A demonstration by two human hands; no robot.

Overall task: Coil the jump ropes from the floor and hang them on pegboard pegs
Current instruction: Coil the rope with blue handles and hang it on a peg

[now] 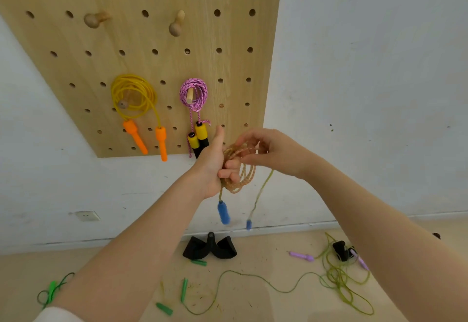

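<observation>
bright, even, diffuse daylight with no clear source; soft, faint shadows under the yellow rope (133, 93) on the pegboard (162, 63). no glare. motion-blurred blue handles (223, 212) and both hands; wide-angle bending at the edges; slightly soft overall.

Both arms reach forward and up from the near edge, bare forearms converging toward the middle of the scene. Left hand (214, 167) — thumb raised straight up, fingers curled in a fist around a coiled rope (239, 169), palm turned right. Right hand (266, 149) sits just right of it and slightly higher, wrist bent, fingers hooked downward — fingertips pinching the top loops of the same coil. The two hands nearly touch. A white sleeve edge shows at the near left corner.
</observation>
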